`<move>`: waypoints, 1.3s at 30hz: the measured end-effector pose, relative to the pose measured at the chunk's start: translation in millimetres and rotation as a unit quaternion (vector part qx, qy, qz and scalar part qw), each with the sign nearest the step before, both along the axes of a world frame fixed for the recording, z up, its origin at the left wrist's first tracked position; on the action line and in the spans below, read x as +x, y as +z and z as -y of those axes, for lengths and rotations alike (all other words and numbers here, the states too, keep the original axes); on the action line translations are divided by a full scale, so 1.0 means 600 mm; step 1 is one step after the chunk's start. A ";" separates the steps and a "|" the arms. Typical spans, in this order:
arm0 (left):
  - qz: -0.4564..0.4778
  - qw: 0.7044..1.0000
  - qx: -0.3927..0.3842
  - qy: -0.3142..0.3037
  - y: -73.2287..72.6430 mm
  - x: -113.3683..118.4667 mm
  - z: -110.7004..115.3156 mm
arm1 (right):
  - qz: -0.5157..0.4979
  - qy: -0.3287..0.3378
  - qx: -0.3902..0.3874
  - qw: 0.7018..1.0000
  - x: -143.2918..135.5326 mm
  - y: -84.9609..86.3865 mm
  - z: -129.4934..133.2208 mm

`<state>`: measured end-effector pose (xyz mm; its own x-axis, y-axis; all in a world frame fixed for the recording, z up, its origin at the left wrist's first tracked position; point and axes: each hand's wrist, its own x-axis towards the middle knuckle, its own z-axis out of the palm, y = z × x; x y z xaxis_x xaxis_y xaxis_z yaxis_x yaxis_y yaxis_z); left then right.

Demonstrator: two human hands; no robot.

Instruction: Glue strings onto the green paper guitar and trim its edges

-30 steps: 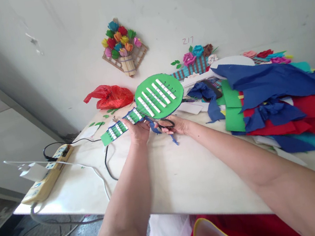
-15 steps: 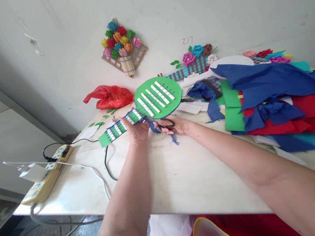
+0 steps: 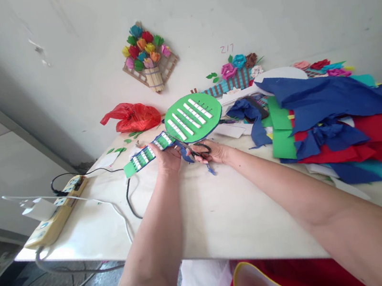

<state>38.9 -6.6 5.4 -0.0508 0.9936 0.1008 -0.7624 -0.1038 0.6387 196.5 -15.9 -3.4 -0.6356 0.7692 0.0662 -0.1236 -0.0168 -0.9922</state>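
Observation:
A green paper guitar [image 3: 175, 110] with white strips across its round body and neck is held above the table. My left hand [image 3: 169, 158] grips it by the neck, thumb on top and fingers underneath. Dark scissors [image 3: 201, 150] are in my right hand [image 3: 216, 152], their blades pointing up and left to where the neck meets the body. Blue paper [image 3: 186, 155] hangs from the guitar's lower edge between my hands. A small blue scrap [image 3: 210, 169] lies below the scissors. The blade tips are too small to make out clearly.
Blue, red and green paper sheets [image 3: 328, 92] are heaped on the right. A red plastic bag [image 3: 138, 116] lies behind the guitar's neck. On the left, a power strip [image 3: 53, 223] with cables sits near the table edge. Paper flowers [image 3: 149, 48] hang on the wall.
The guitar has shifted slightly right, and its neck end has risen a little. Both hands keep their holds; the scissors remain at the neck joint.

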 end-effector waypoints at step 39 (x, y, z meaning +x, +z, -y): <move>0.063 0.995 -0.003 0.084 -0.001 -0.014 -0.011 | 0.218 0.052 0.113 0.968 0.039 0.044 -0.014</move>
